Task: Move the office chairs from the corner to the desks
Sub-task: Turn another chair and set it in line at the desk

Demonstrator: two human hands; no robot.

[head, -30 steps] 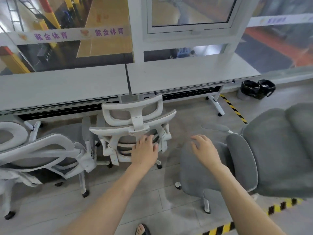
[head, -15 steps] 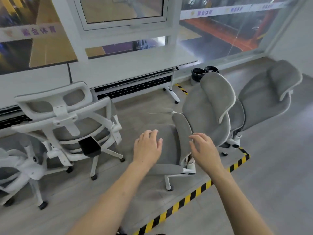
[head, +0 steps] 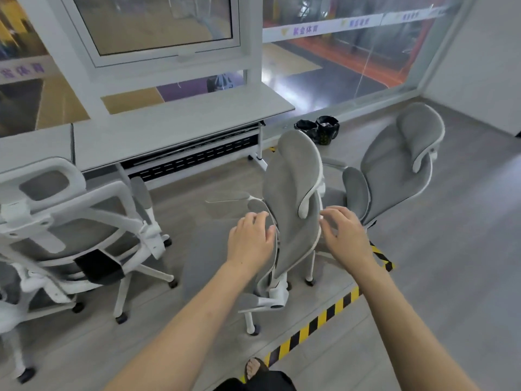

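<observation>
Both hands, left hand (head: 251, 240) and right hand (head: 346, 236), hover spread and empty either side of the grey chair (head: 293, 210) beside the worktop (head: 180, 128); it probably rolls easily on castors; grip the stiff backrest edges.

You see a grey cloth-covered office chair (head: 293, 210) edged in smooth white plastic, a white plastic-framed mesh chair (head: 73, 221), a matt pale-grey laminate worktop (head: 174, 122), and a matt grey wood-grain floor (head: 451, 277).
</observation>
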